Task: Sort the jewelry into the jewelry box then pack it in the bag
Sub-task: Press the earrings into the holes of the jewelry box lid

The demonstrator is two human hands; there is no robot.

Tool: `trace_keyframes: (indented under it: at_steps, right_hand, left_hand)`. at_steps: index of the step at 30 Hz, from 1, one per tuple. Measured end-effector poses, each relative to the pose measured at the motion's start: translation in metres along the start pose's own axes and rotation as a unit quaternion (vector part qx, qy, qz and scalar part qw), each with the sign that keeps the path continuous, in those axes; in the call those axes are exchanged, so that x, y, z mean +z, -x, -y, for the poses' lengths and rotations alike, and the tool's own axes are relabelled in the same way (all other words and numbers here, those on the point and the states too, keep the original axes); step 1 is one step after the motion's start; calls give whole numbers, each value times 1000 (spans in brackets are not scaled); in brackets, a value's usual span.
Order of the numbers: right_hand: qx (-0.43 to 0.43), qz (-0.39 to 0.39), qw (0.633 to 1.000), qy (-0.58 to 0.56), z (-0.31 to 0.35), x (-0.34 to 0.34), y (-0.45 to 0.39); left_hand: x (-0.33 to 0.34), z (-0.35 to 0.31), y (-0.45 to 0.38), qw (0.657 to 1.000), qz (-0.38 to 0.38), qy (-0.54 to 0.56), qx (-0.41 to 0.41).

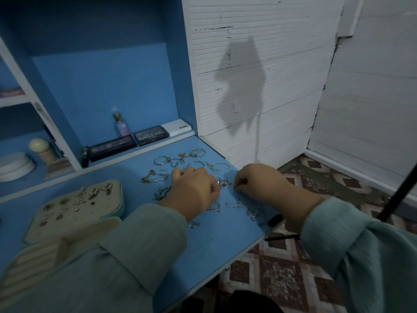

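Observation:
An open cream jewelry box [74, 208] lies at the left of the blue desk [216, 240], with several earrings pinned on its raised panel and ring rolls in its near half. Loose chains, hoops and pendants [180, 159] are scattered at the desk's right end. My left hand [194, 188] and my right hand [257, 181] rest over them with fingers curled. Between the two hands lies a small silver piece [223, 183]; both sets of fingertips pinch at it. No bag is visible.
Two eyeshadow palettes [151, 135], a white box [177, 127] and a perfume bottle [119, 124] stand at the back of the desk. A white jar [15, 164] sits on the left shelf. A black pole [399, 195] slants at right over the patterned floor.

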State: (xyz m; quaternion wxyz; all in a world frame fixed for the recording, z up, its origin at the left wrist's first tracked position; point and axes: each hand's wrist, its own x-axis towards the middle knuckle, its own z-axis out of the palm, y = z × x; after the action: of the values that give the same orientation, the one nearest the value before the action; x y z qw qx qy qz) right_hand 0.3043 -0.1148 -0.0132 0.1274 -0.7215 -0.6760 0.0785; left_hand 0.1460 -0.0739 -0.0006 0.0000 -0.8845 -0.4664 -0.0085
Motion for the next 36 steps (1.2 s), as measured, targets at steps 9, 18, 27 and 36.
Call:
trace_keyframes:
  at_steps: [9,18,27,36]
  right_hand:
    - [-5,29,999,-17,16,-13,3]
    - [-42,-2,980,-197,73,-23,-2]
    - [-62,46,943,-323,150,5,-31]
    - [-44,77,921,-378,208,42,-59]
  left_hand:
    - [-23,11,12,996,1,84,-29]
    - [-48,58,45,983,-32,174,-45]
    - [-46,140,93,963,-75,229,-118]
    - [-27,200,112,928,-83,307,-194]
